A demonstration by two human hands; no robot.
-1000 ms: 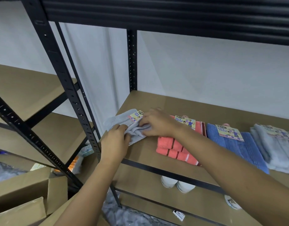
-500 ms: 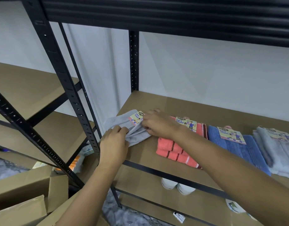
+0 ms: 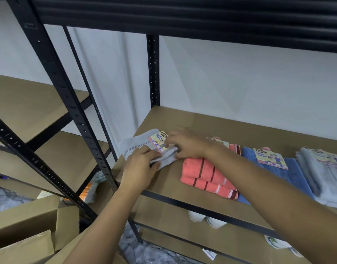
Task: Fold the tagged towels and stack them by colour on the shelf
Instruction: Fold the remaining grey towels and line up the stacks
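Observation:
A light grey towel (image 3: 134, 144) with a yellow card tag (image 3: 158, 140) lies at the left end of the brown shelf board (image 3: 211, 122). My left hand (image 3: 139, 168) grips its near folded edge at the shelf's front corner. My right hand (image 3: 184, 144) pinches the towel's right edge just below the tag. To the right lie a folded coral striped towel (image 3: 203, 176), a blue tagged towel (image 3: 289, 174) and a grey tagged stack (image 3: 323, 174). My right forearm crosses over part of the coral towel.
Black metal uprights (image 3: 55, 80) frame the shelf, with a dark shelf above. A second rack with brown boards stands at left. Cardboard boxes (image 3: 30, 223) sit on the floor below. White cups (image 3: 205, 218) and packets rest on the lower shelf.
Both hands shifted slightly on the grey towel; the right hand moved left to the edge under the tag, and the left hand closed over the near fold.

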